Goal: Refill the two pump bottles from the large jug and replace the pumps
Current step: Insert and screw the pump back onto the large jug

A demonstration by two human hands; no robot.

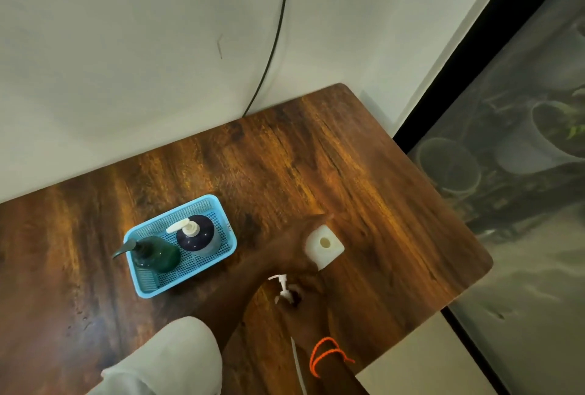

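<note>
A white square-shouldered container (329,250) with an open round mouth stands on the wooden table (364,173). My left hand (292,244) grips its left side. Just in front of it my right hand (304,303), with an orange thread round the wrist, holds a white pump (282,287); the pump's long dip tube (298,366) trails toward me. A green pump bottle (158,253) and a dark blue pump bottle (198,235) with a cream pump stand in a blue basket (228,231) to the left, both with pumps on.
The table sits in a corner against a pale wall (142,62), with a black cable (275,37) running down behind it. To the right, past the table edge, is a dark-framed glass pane (506,157) with plant pots behind it.
</note>
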